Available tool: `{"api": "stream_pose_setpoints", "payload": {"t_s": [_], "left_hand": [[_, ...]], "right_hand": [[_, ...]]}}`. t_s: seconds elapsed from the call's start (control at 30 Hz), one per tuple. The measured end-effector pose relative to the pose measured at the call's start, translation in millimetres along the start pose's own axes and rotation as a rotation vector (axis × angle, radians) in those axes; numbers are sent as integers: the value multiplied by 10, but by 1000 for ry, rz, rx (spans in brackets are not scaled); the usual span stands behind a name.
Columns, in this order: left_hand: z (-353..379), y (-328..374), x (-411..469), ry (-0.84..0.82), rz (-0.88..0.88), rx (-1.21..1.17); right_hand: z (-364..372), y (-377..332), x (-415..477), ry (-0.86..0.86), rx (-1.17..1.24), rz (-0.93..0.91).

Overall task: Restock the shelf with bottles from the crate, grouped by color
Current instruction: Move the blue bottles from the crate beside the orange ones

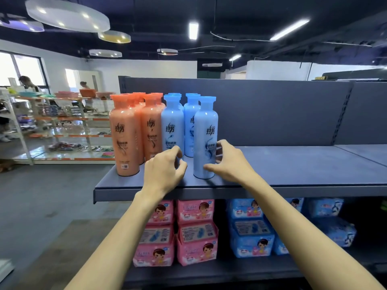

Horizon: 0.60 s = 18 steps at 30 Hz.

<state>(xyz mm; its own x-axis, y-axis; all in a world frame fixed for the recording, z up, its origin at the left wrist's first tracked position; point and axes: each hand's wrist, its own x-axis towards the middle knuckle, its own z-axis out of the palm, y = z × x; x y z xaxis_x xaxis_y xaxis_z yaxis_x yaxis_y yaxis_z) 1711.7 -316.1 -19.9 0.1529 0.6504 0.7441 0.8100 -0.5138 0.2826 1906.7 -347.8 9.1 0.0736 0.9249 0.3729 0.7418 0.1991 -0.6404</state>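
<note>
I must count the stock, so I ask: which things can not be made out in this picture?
Head view:
- Rear orange bottles: front ones hide them, count unsure.
- Rear blue bottles: same.
- Left hand: covers base of one blue bottle; grip unclear.
- Crate: out of frame.
- Small label print: blurred.

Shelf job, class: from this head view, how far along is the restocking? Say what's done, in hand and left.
Done: orange bottles stand grouped at the left end of the shelf, with blue bottles right beside them. In hand: the right hand curls round the front blue bottle, which is upright on the shelf. The left hand is curled by another, contact unclear. Left: the crate is out of view, so remaining stock cannot be judged.
</note>
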Motion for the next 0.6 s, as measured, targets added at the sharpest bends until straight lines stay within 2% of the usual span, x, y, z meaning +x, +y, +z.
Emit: {"api": "stream_pose_setpoints", "payload": {"t_s": [0.17,0.6], "left_hand": [[94,-23,61,-4,13,-30],[161,-91,17,47,30,-168]], "right_hand": [[69,42,64,-53,-34,6],[383,57,355,16,-64,38]]}}
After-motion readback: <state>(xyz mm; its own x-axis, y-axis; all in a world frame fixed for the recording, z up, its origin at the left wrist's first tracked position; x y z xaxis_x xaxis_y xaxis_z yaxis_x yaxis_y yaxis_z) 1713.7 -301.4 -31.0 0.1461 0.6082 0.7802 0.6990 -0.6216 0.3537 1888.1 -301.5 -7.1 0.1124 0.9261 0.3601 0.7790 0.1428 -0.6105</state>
